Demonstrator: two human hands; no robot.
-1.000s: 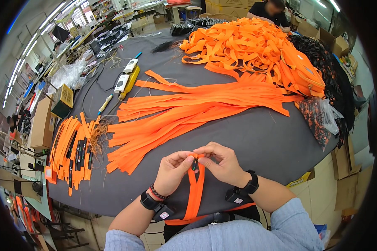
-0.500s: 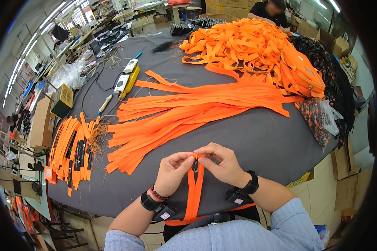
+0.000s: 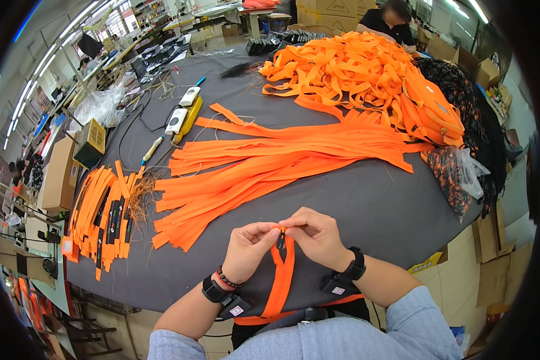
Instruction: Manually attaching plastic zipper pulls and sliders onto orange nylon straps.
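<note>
Close together at the near edge of the table, my left hand (image 3: 249, 251) and my right hand (image 3: 315, 235) pinch the upper end of an orange zipper tape (image 3: 279, 289) between thumbs and fingertips. A small dark zipper pull (image 3: 281, 241) hangs just below the fingertips. Under it the two halves of the tape spread apart, then run down together over the table edge toward my lap. What exactly lies between the fingertips is hidden. Beyond my hands stretches a bundle of long flat orange tapes (image 3: 246, 174).
A tangled heap of orange tape (image 3: 336, 66) and an orange bag (image 3: 432, 108) lie at the far right, beside a clear plastic bag (image 3: 453, 177) of small orange-black pieces. Short orange strips (image 3: 105, 216), a power strip (image 3: 187, 117) and a yellow-black box (image 3: 90, 144) sit left. Someone (image 3: 390, 21) sits opposite.
The fingertips of both hands have drawn closer together at the top of the tape. The tape's two halves now bow into a narrow loop below the pull.
</note>
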